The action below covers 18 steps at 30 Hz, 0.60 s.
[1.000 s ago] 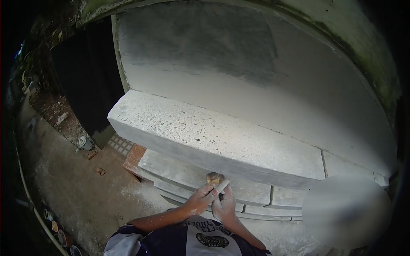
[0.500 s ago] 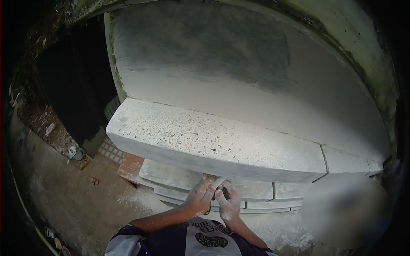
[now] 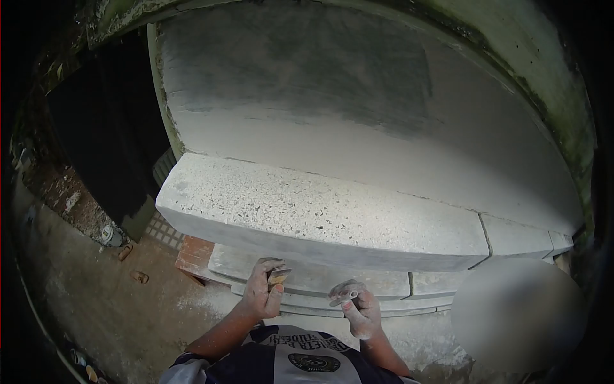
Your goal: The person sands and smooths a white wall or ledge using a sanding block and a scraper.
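On the left, the left hand [image 3: 263, 291] pinches a small flat piece [image 3: 278, 276] between thumb and fingers; dust on the skin could let it slip, and it would probably drop onto the grey slabs [image 3: 320, 275] beneath. Its edge may also nick a finger if it is sharp (too small to tell here). On the right, the right hand [image 3: 359, 307] curls its fingers around a pale tube [image 3: 353, 294], the thumb near the open end; a loose hold there could let the tube roll away, while squeezing too hard might crush it if its wall is thin. Either hand, lifted carelessly, could knock the speckled ledge [image 3: 307, 198] just beyond.

The flat piece is yellowish-brown with a darker part along its upper side, held over the slabs. The tube, well apart from it, is whitish and hollow, its round mouth showing; much of its length is hidden.
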Each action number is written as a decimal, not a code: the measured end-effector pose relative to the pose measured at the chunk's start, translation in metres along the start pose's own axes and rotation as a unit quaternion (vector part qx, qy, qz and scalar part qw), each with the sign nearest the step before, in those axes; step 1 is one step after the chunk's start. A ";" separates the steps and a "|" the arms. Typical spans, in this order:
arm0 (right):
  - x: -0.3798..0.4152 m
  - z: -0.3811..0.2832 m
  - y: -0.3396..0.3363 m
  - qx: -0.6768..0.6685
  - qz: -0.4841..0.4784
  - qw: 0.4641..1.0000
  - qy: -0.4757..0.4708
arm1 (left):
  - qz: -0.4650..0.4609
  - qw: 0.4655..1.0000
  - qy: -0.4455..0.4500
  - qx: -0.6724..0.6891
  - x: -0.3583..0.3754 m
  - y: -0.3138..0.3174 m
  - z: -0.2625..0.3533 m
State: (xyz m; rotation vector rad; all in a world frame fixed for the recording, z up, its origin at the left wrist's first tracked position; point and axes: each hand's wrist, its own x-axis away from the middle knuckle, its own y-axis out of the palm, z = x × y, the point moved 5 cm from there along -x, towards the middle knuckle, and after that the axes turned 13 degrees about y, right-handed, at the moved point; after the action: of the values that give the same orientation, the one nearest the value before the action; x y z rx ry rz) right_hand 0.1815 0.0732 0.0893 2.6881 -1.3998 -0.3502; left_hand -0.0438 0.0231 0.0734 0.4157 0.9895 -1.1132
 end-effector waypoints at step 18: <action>0.018 -0.215 0.006 0.474 0.234 0.774 -0.349 | 0.067 0.997 0.034 0.030 -0.005 -0.035 -0.032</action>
State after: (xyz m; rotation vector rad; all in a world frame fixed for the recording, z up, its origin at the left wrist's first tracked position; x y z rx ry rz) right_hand 0.2390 0.0496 0.2962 2.7365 -3.1092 -0.8269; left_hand -0.0899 0.0338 0.0668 0.5632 0.9744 -1.0138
